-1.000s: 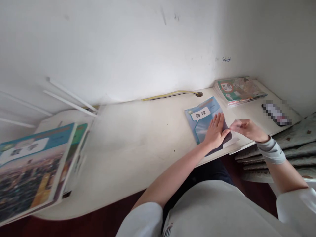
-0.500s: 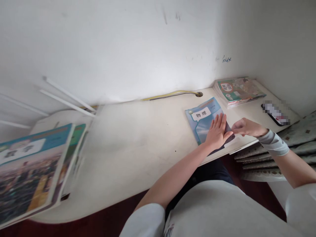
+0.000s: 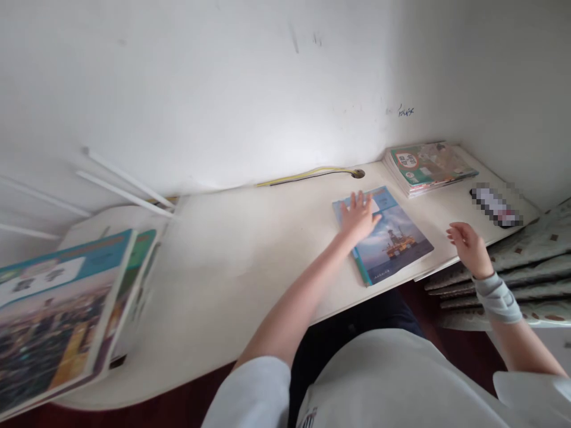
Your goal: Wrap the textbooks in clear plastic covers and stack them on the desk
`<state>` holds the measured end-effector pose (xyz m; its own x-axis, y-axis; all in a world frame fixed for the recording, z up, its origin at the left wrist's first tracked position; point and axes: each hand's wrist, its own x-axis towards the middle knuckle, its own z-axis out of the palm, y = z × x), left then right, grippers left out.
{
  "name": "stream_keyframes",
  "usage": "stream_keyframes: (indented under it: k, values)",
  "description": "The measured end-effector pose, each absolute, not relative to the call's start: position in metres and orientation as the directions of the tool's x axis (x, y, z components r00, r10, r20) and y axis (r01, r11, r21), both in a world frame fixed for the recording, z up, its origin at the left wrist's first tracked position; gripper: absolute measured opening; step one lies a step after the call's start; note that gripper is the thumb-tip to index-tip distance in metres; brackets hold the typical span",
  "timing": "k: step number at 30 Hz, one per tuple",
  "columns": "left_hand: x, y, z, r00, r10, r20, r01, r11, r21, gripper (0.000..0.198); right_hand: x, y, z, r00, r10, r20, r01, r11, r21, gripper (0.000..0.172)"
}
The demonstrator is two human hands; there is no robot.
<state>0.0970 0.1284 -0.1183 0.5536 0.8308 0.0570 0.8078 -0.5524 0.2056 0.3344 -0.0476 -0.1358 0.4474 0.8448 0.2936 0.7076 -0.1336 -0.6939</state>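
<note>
A blue textbook (image 3: 392, 238) with an oil rig on its cover lies closed on the white desk, close to the front edge. Over its upper left part, across the white title box, my left hand (image 3: 358, 219) rests with fingers spread. My right hand (image 3: 469, 246) hovers to the right of the book, apart from it. Its fingers are curled in and no object shows in them. A grey band (image 3: 499, 297) wraps the right wrist.
A stack of books (image 3: 430, 166) stands at the back right. Near it lies a phone (image 3: 495, 205), partly pixelated. More textbooks (image 3: 57, 309) fill the left, by white rods (image 3: 127, 184). A yellow cable (image 3: 303, 175) runs along the wall to a desk hole. Curtain folds (image 3: 526, 261) hang at right.
My left hand has slid from the book's right side to its upper left, uncovering the rig picture. My right hand has left the book's right edge and moved right, towards me.
</note>
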Motion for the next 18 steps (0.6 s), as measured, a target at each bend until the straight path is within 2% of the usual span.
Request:
stream_keyframes:
  k: [2, 4, 7, 9, 11, 13, 18]
  values:
    - [0.086, 0.155, -0.113, 0.478, 0.878, 0.015, 0.864, -0.473, 0.175, 0.069, 0.317, -0.059, -0.143, 0.394, 0.826, 0.403, 0.763, -0.050, -0.644, 0.043]
    - [0.074, 0.171, -0.108, 0.448, 0.893, -0.034, 0.884, -0.437, 0.167, 0.072, 0.298, -0.064, -0.151, 0.290, 0.850, 0.440, 0.859, -0.029, -0.511, 0.053]
    - [0.050, 0.175, -0.102, 0.422, 0.903, -0.078, 0.903, -0.411, 0.124, 0.063, 0.284, -0.057, -0.161, 0.258, 0.872, 0.416, 0.935, -0.117, -0.334, 0.055]
    - [0.026, 0.166, -0.099, 0.374, 0.917, -0.136, 0.926, -0.361, 0.109, 0.052, 0.286, -0.047, -0.166, 0.297, 0.862, 0.410, 0.936, -0.177, -0.306, 0.051]
    - [-0.003, 0.149, -0.098, 0.307, 0.928, -0.210, 0.949, -0.283, 0.136, 0.041, 0.290, -0.034, -0.168, 0.307, 0.865, 0.396, 0.928, -0.180, -0.327, 0.049]
    - [-0.032, 0.125, -0.098, 0.262, 0.926, -0.272, 0.959, -0.219, 0.180, 0.032, 0.288, -0.020, -0.168, 0.269, 0.884, 0.383, 0.915, -0.111, -0.388, 0.045]
    - [-0.081, 0.065, -0.103, 0.220, 0.887, -0.406, 0.925, -0.058, 0.375, 0.022, 0.260, 0.028, -0.171, 0.173, 0.921, 0.349, 0.713, 0.127, -0.690, 0.046]
